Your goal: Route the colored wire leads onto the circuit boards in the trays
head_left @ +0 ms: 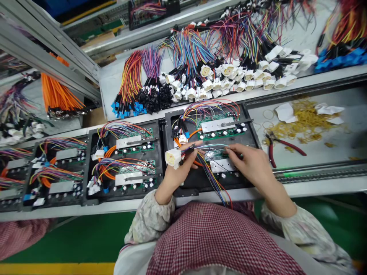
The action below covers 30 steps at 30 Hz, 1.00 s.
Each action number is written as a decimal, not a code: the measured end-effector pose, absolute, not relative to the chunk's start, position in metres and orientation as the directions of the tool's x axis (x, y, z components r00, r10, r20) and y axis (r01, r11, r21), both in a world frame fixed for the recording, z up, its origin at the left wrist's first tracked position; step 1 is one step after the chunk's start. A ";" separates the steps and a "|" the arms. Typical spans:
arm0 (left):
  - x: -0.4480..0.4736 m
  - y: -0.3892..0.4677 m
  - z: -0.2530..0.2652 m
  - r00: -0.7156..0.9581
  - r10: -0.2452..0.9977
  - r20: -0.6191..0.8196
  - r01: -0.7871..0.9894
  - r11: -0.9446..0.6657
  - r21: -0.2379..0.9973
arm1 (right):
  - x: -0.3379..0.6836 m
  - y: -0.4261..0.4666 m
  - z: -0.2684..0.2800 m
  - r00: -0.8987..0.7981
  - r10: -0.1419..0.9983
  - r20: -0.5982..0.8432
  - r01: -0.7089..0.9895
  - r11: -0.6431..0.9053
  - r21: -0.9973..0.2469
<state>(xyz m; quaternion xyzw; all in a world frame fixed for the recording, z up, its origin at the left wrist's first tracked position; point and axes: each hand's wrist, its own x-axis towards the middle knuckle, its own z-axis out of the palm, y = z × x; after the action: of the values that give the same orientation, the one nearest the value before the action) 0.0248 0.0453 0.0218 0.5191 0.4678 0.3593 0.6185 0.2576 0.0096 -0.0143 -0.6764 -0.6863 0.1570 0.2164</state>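
Left hand (178,172): closed around the wire harness (211,177), white connector (173,157) showing over the thumb side.
Right hand (254,162): narrow pinch, thumb and fingertips on pale wires (212,145) that run across from the left hand.
Loose strands: remaining harness wires hang between the hands, toward the body, over the tray's near edge.
Black tray (195,181): below both hands; near circuit board (219,165) under the pale wires, far circuit board (220,125) just beyond the hands.
Cutters (291,146): red-handled, right of the right hand, lying apart from it.
Rubber bands (306,122): yellow heap, beyond the cutters.
Shelf stock: bundled wires (192,49), beyond both hands.
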 end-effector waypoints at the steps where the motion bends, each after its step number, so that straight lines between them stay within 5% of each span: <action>1: 0.024 0.045 0.021 0.303 0.934 -0.189 0.042 0.186 0.982 | 0.258 0.010 -0.015 0.002 0.997 0.080 0.858 0.039 -0.512; 12: 0.028 0.047 0.021 0.254 0.940 -0.227 0.064 0.218 0.974 | 0.251 -0.001 0.014 -0.052 0.965 0.258 0.869 0.172 -0.465; 15: 0.030 0.047 0.023 0.229 0.938 -0.260 0.065 0.252 0.966 | 0.242 -0.005 0.019 -0.180 0.968 0.174 0.847 0.243 -0.474; 30: 0.031 0.046 0.023 0.203 0.935 -0.291 0.115 0.273 0.955 | 0.229 0.013 -0.013 -0.083 0.994 0.068 0.856 0.106 -0.507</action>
<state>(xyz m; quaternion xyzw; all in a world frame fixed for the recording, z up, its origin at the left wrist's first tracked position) 0.0306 0.0464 0.0232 0.4955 0.5298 0.3436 0.5965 0.2293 0.0127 -0.0134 -0.6464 -0.7155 0.1715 0.2022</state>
